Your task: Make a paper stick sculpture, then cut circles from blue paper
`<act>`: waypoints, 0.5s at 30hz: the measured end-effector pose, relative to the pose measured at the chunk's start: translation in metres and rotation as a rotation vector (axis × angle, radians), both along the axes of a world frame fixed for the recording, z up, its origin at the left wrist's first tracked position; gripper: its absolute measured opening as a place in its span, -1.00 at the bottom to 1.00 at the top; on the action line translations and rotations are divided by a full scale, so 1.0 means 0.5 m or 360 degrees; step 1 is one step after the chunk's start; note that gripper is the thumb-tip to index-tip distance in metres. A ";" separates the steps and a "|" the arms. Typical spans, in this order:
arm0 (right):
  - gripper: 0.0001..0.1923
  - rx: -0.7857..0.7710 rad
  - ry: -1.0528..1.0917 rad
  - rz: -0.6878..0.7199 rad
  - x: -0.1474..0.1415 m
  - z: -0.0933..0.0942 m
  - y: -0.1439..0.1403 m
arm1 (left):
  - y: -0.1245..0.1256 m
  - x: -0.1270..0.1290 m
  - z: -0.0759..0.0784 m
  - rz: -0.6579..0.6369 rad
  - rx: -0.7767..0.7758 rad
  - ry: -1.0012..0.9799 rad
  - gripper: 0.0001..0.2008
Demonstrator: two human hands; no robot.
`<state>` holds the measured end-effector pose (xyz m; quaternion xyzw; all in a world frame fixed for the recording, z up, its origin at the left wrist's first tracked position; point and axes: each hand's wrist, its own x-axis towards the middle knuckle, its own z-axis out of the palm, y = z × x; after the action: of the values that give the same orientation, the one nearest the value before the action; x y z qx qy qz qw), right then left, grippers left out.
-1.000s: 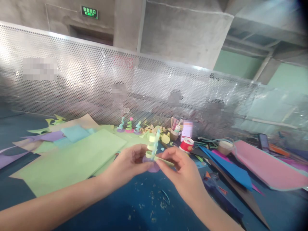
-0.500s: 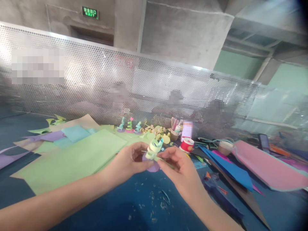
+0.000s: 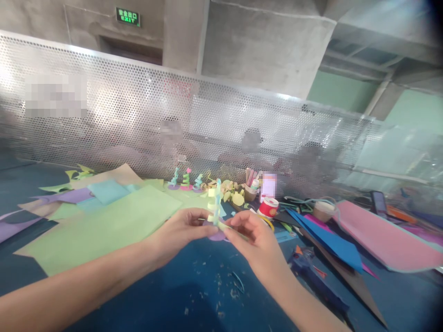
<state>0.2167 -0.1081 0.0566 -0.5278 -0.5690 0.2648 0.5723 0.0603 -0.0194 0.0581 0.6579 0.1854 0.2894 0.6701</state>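
Observation:
Between my hands stands a small paper spiral tree, pale yellow-green loops around a light blue stem, upright on a purple paper disc. My left hand is closed on its base from the left, thumb in front. At the lower right of the spiral, my right hand pinches the end of the pale yellow-green strip between thumb and fingers. Similar finished-looking spiral trees stand behind on the table. The fingertips behind the tree are partly hidden.
Green paper sheets cover the left of the blue table. At right lie a red-and-white tape roll, blue foam sheet, pink sheet and dark blue glue gun. A perforated metal screen runs behind.
The spiral tree has gone from leaning, its top tipped toward me and to the right, to upright, so its side and stem now show. Both hands keep their hold, nearly in place.

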 end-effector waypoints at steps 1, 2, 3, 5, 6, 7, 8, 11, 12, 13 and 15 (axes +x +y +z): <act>-0.83 0.0002 -0.0006 -0.0003 0.000 -0.002 0.002 | 0.000 0.000 0.001 -0.0009 -0.0007 0.0007 -0.76; -0.82 0.0002 -0.0011 0.0002 0.000 -0.003 0.003 | 0.000 0.000 0.002 -0.0013 -0.0011 0.0013 -0.77; -0.82 0.0001 -0.0017 0.0011 -0.001 -0.003 0.004 | 0.000 0.000 0.002 -0.0014 -0.0010 0.0016 -0.79; -0.80 -0.0007 -0.0068 0.0021 -0.002 0.005 0.003 | 0.000 -0.001 0.002 -0.0016 -0.0008 0.0021 -0.80; -0.80 -0.0007 -0.0127 -0.0001 0.001 0.013 0.000 | 0.001 -0.001 0.003 -0.0018 -0.0007 0.0027 -0.81; -0.80 -0.0011 -0.0215 -0.0049 0.008 0.021 -0.004 | 0.001 -0.002 0.004 -0.0023 -0.0007 0.0039 -0.81; -0.79 -0.0016 -0.0336 -0.0124 0.021 0.031 -0.009 | 0.002 -0.002 0.005 -0.0029 -0.0008 0.0053 -0.82; -0.76 -0.0105 -0.0883 -0.0465 0.099 0.047 -0.035 | 0.007 -0.003 0.007 -0.0035 -0.0025 0.0091 -0.83; -0.74 -0.0164 -0.1138 -0.0597 0.137 0.043 -0.048 | 0.009 -0.003 0.007 -0.0041 -0.0039 0.0096 -0.83; -0.72 -0.0169 -0.1377 -0.0770 0.179 0.034 -0.062 | 0.012 -0.003 0.006 -0.0047 -0.0055 0.0100 -0.82; -0.64 -0.0145 -0.1798 -0.1121 0.264 0.002 -0.096 | 0.017 -0.002 0.003 -0.0053 -0.0082 0.0115 -0.82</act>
<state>0.3489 -0.1560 0.0574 -0.7634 -0.5632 -0.2313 0.2157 0.0593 -0.0110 0.0598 0.6534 0.2059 0.2493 0.6845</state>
